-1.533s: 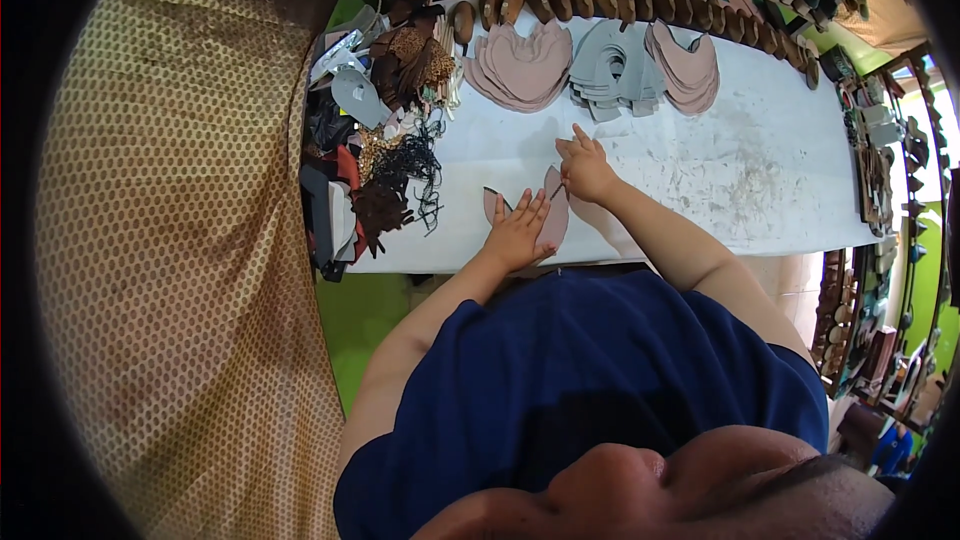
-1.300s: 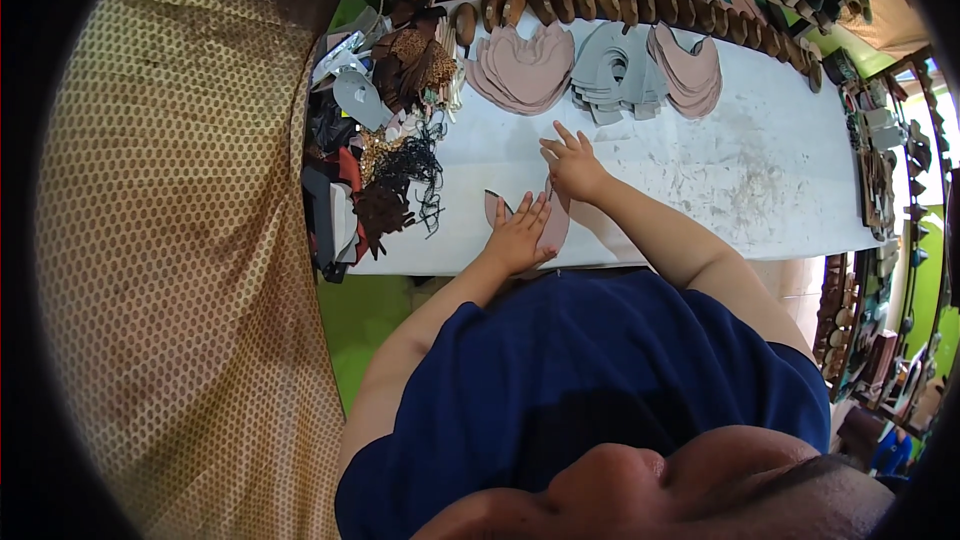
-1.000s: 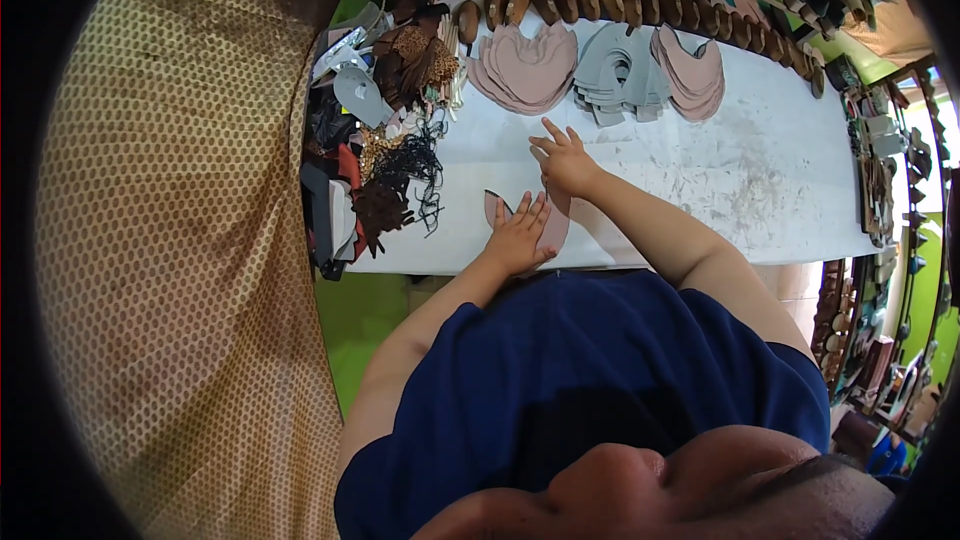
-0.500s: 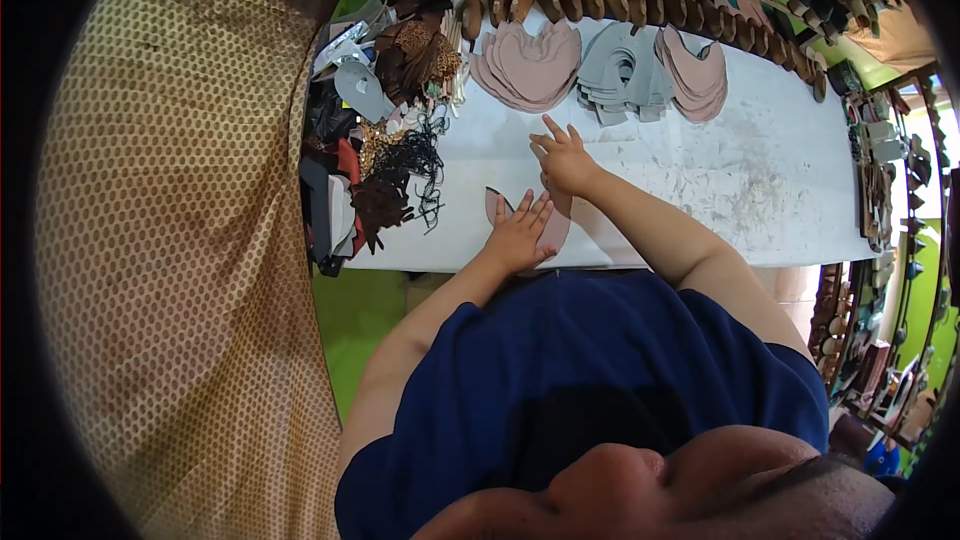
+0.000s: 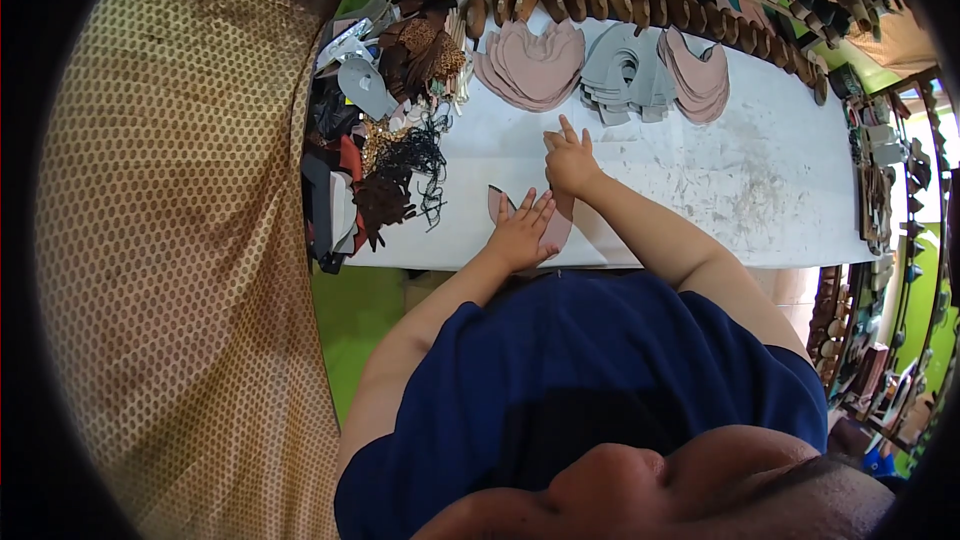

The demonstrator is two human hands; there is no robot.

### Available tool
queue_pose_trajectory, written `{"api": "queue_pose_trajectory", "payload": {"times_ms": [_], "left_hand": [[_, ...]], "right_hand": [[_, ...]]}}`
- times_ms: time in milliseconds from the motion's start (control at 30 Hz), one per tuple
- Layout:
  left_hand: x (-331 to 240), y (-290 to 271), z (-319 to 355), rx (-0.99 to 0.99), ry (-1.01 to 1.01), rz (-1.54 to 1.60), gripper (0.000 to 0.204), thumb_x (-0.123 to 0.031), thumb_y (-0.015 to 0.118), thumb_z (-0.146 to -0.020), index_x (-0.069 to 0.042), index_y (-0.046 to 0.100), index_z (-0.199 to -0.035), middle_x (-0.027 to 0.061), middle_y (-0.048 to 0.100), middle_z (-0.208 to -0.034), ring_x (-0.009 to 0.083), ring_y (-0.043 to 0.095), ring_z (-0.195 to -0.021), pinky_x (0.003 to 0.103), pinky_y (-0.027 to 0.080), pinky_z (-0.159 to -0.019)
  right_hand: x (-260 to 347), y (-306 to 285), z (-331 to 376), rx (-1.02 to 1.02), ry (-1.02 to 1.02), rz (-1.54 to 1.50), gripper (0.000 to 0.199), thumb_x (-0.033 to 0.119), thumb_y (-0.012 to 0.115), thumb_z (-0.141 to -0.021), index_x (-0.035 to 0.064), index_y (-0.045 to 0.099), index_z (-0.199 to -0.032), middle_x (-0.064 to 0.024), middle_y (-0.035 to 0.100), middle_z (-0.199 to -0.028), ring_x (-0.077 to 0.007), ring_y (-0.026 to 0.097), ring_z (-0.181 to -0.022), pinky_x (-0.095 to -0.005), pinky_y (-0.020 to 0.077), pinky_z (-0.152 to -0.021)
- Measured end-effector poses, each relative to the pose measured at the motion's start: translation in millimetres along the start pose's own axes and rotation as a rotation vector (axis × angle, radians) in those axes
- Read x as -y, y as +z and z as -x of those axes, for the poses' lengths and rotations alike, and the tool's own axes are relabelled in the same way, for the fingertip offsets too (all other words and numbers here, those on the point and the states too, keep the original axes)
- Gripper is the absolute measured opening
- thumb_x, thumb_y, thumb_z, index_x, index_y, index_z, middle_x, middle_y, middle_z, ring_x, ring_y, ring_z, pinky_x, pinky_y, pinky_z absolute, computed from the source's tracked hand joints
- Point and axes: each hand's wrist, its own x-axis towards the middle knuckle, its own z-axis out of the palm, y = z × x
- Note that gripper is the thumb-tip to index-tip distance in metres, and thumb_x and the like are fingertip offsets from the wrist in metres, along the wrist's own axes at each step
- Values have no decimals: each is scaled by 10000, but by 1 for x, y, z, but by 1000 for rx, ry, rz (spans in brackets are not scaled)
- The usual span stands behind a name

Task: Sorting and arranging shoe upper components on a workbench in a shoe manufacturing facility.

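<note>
A curved pink piece, shaped like a shoe-upper cutout (image 5: 560,228), lies on the white table close to its front edge. My left hand (image 5: 521,235) rests flat on it with fingers spread, hiding its middle; one dark-edged tip shows left of the fingers. Over the far end of the piece's right arm is my right hand (image 5: 573,165), fingers stretched forward and somewhat apart. Nothing shows in its grasp, though its underside is hidden. Beyond the hands lie a stack of pink cutouts (image 5: 530,75), grey cutouts (image 5: 625,80) and more pink cutouts (image 5: 697,90).
Scraps, dark cords (image 5: 415,155) and brown pieces are heaped along the white table's (image 5: 680,210) left end. Brown shoe lasts (image 5: 620,5) line the back. A patterned curtain (image 5: 200,220) hangs at left, and racks of shoes (image 5: 875,190) stand at right.
My right hand has shifted slightly to the right, and its fingers are a little closer together. The left hand stays spread on the pink piece.
</note>
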Motion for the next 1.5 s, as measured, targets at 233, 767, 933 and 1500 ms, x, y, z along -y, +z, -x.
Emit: {"api": "queue_pose_trajectory", "payload": {"times_ms": [233, 767, 933, 1500], "left_hand": [[3, 6, 4, -23, -1, -9, 869, -625, 472, -908, -88, 270, -1560, 62, 164, -1664, 302, 93, -1538, 698, 10, -1144], [45, 10, 50, -220, -260, -57, 924, -518, 581, -881, -59, 179, -1576, 182, 105, -1658, 386, 128, -1522, 640, 48, -1173], [77, 9, 76, -341, -418, 79, 897, -492, 559, -902, -29, 179, -1570, 189, 103, -1657, 389, 107, -1524, 671, 20, -1157], [159, -23, 125, -351, -698, -71, 801, -475, 549, -917, -173, 226, -1584, 149, 99, -1665, 394, 93, -1523, 683, 58, -1148]], "right_hand": [[3, -27, -1, 133, 355, -263, 167, 189, 726, -765, 160, 717, -929, -77, 405, -1524, -395, 157, -1508, -758, 176, -1096], [-5, 36, 79, -155, -153, -35, 657, 403, 529, -944, 131, 367, -1521, -63, 334, -1590, -294, 197, -1513, -698, 99, -1148], [-2, 24, 84, -77, -123, -70, 732, 442, 520, -945, 122, 282, -1559, -69, 261, -1626, -306, 137, -1528, -692, 35, -1158], [4, 24, 75, -109, 146, -122, 729, 451, 497, -953, 102, 280, -1555, -131, 258, -1619, -326, 147, -1521, -605, 28, -1199]]}}
